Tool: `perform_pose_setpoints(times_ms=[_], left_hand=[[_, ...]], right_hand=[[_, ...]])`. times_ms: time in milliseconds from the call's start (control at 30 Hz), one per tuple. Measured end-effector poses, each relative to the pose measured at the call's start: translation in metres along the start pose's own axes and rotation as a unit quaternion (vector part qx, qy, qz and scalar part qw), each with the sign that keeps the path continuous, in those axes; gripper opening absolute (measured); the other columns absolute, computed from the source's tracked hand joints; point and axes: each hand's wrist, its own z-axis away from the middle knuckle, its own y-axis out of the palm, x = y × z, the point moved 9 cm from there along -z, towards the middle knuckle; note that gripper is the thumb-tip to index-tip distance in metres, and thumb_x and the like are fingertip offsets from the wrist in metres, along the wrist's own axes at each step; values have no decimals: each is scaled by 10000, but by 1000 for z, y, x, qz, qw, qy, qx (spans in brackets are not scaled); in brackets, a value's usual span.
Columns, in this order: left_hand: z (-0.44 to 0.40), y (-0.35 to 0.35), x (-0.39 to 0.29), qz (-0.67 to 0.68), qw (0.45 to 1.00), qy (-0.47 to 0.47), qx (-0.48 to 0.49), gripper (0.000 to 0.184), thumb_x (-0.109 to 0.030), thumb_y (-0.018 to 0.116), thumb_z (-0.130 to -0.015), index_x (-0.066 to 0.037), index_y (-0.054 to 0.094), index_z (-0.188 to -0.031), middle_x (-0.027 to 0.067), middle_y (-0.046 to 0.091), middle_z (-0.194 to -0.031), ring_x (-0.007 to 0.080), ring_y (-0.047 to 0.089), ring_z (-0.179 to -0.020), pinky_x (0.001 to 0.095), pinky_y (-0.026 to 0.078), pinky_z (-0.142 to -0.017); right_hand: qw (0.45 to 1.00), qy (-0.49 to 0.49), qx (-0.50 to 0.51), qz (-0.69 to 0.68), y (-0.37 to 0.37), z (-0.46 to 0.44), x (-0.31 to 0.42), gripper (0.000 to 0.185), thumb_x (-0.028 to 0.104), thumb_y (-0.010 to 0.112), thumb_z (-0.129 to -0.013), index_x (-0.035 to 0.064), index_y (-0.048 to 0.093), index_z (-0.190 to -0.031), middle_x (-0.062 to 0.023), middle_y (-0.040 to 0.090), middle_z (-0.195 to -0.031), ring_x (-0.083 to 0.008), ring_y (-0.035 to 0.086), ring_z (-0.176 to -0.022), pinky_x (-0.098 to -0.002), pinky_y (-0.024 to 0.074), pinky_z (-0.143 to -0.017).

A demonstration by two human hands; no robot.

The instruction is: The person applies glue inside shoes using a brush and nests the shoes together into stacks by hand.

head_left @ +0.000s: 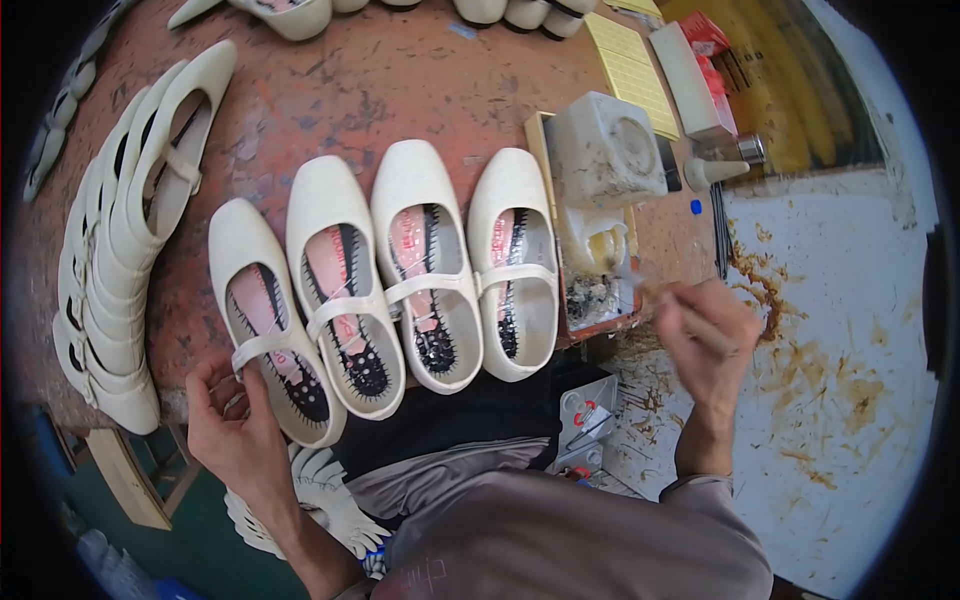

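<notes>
A row of several white strap shoes (424, 260) lies side by side before me, toes pointing away, with pink and black insoles showing. My left hand (240, 425) is at the leftmost shoe (246, 232), its fingers curled at the side and strap. Off to the right, my right hand (708, 332) is closed around a wooden-handled brush (705, 330). The brush's front end points at a small glue-crusted container (603, 243) in a messy box (606, 328); its bristles are hard to make out.
A stack of white shoes (125, 260) stands at the left, with more shoes (295, 18) along the far edge. Behind the glue container is a grimy white plastic jug (606, 145). A nozzle bottle (712, 172) and yellow sheets (632, 70) lie beyond it.
</notes>
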Motion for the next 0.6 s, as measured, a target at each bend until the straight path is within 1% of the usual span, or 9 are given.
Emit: perform_pose_setpoints(times_ms=[67,100,200,267,333,367,433,500,600], left_hand=[[1,-3,1,22,1000,-11,5,186,-33,792,-1011,30,710,-1164,112,767,-1001,147,743,-821,305,635,-672],[2,-3,10,48,999,-22,9,196,-31,798,-1013,49,704,-1164,125,764,-1039,146,745,-840,304,640,-692],[1,-3,20,115,992,-49,19,181,0,790,-1007,49,709,-1161,107,785,-1014,142,771,-850,286,638,-741],[1,-4,23,139,989,-51,23,158,22,786,-993,46,733,-1140,106,792,-1000,155,790,-855,288,647,-755],[-2,-8,15,129,991,-25,27,138,35,791,-978,47,748,-1109,105,784,-975,161,796,-857,295,656,-757],[-2,-8,17,136,990,-13,18,119,44,796,-965,44,763,-1079,100,770,-958,167,800,-852,297,661,-758],[-4,-10,15,140,990,5,19,125,46,823,-946,34,787,-1065,98,767,-967,166,793,-833,293,657,-740],[-4,-12,15,134,991,19,22,134,48,837,-935,29,798,-1062,100,765,-963,175,793,-822,293,652,-728],[-5,-14,15,128,991,28,26,150,53,847,-922,22,807,-1063,105,766,-953,190,794,-809,300,645,-716]], right_hand=[[997,79,-25,6,-4,-1,-24,90,47,837,-883,-22,823,-939,-113,764,-817,-216,685,-653,-345,532,-634],[992,124,38,-10,3,-2,-31,141,91,831,-908,-47,826,-939,-98,774,-816,-173,685,-660,-330,521,-639],[965,156,120,-172,-10,-4,-18,130,75,809,-916,-37,818,-982,-72,767,-824,-150,678,-685,-334,508,-629],[954,96,-36,-282,-39,-6,15,138,29,780,-908,-29,794,-1033,-68,757,-851,-130,668,-703,-316,496,-627],[926,-85,-38,-365,-41,-24,71,151,10,765,-911,-33,766,-1055,-110,756,-868,-141,681,-706,-298,518,-612],[878,-246,-32,-409,-30,-32,108,173,68,802,-901,-46,763,-1024,-133,765,-897,-162,681,-673,-306,528,-579],[822,-378,32,-424,-3,-32,178,225,115,867,-860,-44,776,-989,-153,781,-928,-195,683,-624,-331,535,-530],[849,-345,130,-378,34,-33,231,230,80,908,-816,-24,807,-994,-138,792,-934,-210,697,-629,-353,533,-529],[860,-321,213,-336,83,-38,266,248,20,909,-808,-18,831,-1041,-124,795,-937,-224,717,-692,-358,547,-591]])
